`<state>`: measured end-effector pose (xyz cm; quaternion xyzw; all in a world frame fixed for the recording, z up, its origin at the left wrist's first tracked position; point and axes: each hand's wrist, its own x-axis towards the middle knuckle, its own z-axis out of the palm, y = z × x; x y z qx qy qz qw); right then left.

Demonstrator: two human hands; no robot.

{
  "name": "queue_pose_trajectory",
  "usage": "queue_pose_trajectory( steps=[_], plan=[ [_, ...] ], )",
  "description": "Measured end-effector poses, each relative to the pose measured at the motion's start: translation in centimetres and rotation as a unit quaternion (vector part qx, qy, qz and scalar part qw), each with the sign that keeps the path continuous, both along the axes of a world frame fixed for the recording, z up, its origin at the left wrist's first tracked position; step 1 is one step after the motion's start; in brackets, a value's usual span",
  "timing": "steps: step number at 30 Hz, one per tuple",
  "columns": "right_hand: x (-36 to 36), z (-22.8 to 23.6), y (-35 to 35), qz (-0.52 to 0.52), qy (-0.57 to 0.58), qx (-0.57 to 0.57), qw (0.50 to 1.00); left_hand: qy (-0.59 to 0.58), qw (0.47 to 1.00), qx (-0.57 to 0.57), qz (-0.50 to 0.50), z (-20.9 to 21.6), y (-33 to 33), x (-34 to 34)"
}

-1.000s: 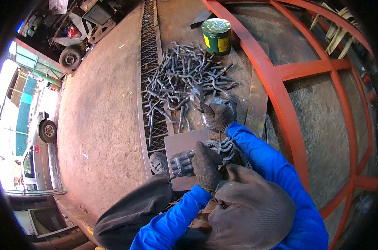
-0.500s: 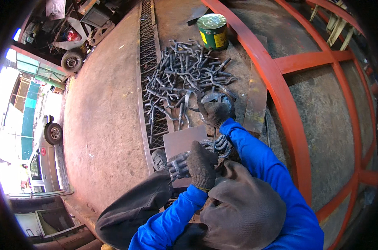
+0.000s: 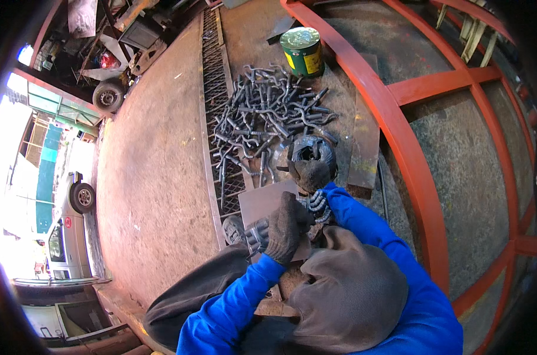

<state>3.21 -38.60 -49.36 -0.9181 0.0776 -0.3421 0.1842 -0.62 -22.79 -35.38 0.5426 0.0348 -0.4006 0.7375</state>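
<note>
My left hand (image 3: 283, 229), in a dark knit glove, is closed round a bundle of bent metal rods (image 3: 256, 235). The bundle lies across a flat metal plate (image 3: 259, 201) between my legs, and its curved ends (image 3: 317, 206) show to the right of the hand. My right hand (image 3: 311, 176), also gloved, is curled just beyond those ends, against the near side of a dark, shiny ring-shaped roll (image 3: 323, 151). A short dark strip (image 3: 283, 168) sticks out left of its thumb. What its fingers grip is hidden.
A loose heap of bent rods (image 3: 268, 112) lies ahead, partly over a floor grating (image 3: 216, 77). Behind it stands a green and yellow can (image 3: 302, 52). An orange-red steel frame (image 3: 392, 118) runs along the right. A vehicle (image 3: 64, 236) is parked at far left.
My right hand has drawn slightly back toward me, uncovering the roll. The long strip that arched left of it now shows only as a short piece. My left hand has turned more upright on the rods.
</note>
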Motion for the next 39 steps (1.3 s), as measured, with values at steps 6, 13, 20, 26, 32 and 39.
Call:
queue_pose_trajectory(
  steps=[6, 13, 20, 26, 32, 39],
  plan=[
    [0.2, 0.0, 0.4, 0.01, -0.015, 0.006, 1.0, -0.156, 0.976, 0.019, -0.153, 2.2, 2.0, 8.3],
    [0.3, 0.1, 0.1, 0.014, -0.02, 0.024, 0.999, -0.617, 0.532, 0.251, -0.522, 2.5, 2.5, 8.9],
    [0.4, -0.1, -1.5, 0.014, -0.038, 0.034, 0.999, -0.616, 0.533, 0.309, -0.49, -0.2, -1.1, 4.7],
    [0.3, -0.3, -0.7, 0.046, -0.082, 0.047, 0.995, -0.659, 0.581, 0.265, -0.397, -2.9, -0.6, 4.7],
    [-1.1, 0.7, -1.5, -0.056, -0.065, 0.231, 0.969, -0.623, 0.599, 0.279, -0.419, -1.9, -0.8, 4.7],
    [-7.9, 4.7, -1.8, -0.16, -0.126, 0.158, 0.966, -0.602, 0.621, 0.267, -0.426, -1.5, -1.2, 4.6]
  ],
)
